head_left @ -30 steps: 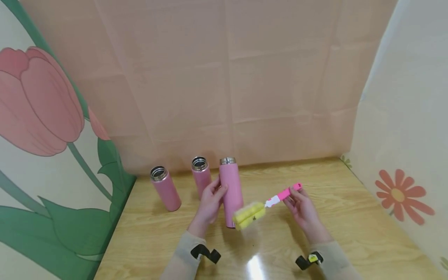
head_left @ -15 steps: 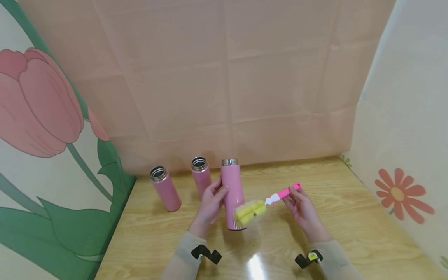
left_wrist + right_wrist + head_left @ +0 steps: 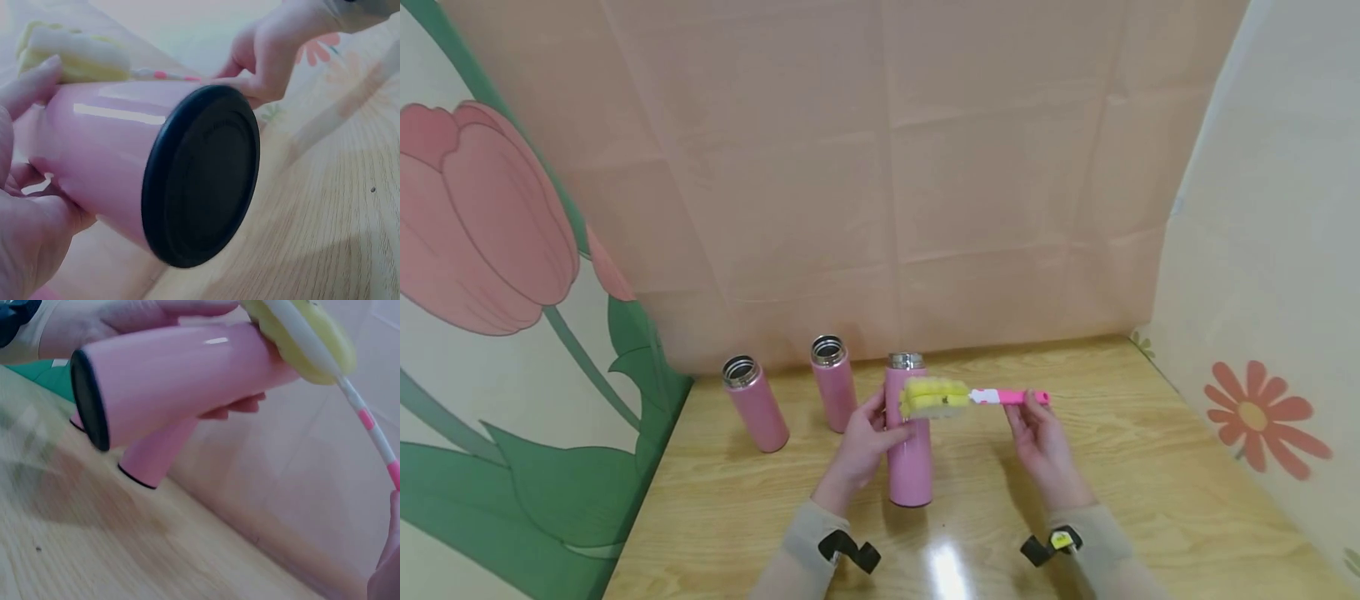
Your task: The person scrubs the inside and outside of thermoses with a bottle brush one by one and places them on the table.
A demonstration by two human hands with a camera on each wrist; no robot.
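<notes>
My left hand [image 3: 861, 446] grips a pink thermos bottle [image 3: 910, 471] with a steel neck, held above the table. Its black base [image 3: 203, 178] faces the left wrist camera. With my right hand [image 3: 1043, 450] I pinch the pink end of a bottle brush [image 3: 1015, 397], which lies level. The brush's yellow sponge head [image 3: 934, 398] is in front of the bottle's upper body in the head view. In the right wrist view the sponge [image 3: 325, 353] overlaps the bottle's far end; whether they touch I cannot tell.
Two more pink thermos bottles, one at far left [image 3: 758, 412] and one nearer the middle [image 3: 835, 387], stand uncapped on the wooden table [image 3: 1150, 467]. A peach cloth [image 3: 1000, 208] hangs behind, with flower-printed sheets at both sides.
My left hand has moved the bottle right and a little nearer to me. The brush has swung from a slant to level, its sponge rising from the bottle's base to its upper part.
</notes>
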